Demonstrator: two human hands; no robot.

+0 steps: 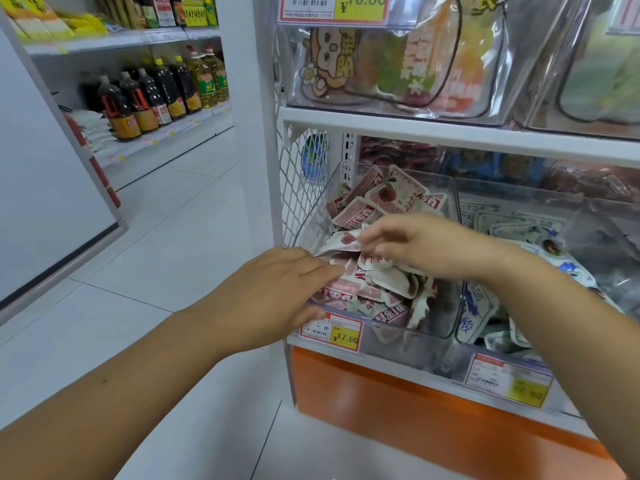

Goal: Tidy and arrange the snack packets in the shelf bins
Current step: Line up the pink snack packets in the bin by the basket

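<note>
We stand in a shop aisle with a pale tiled floor (166, 237); dark and yellow bottles (156, 95) line a shelf at the back left. Before us is a white shelf unit (450, 133) carrying clear bins. The leftmost bin (313, 216) on the lower level holds a loose heap of red-and-white snack packets (377, 202), and a yellow price tag (330, 332) sits on its front. Our left hand (277, 292) lies at the bin's front left corner, its fingers (311, 271) straight and close together, resting flat on the heap, thumb near the tag. Our right hand (426, 247) reaches over the middle of the heap, fingers curled and pinching the edge of one white packet (341, 241) printed with a red fruit. The next bin to the right holds blue-and-white packets (479, 306).
</note>
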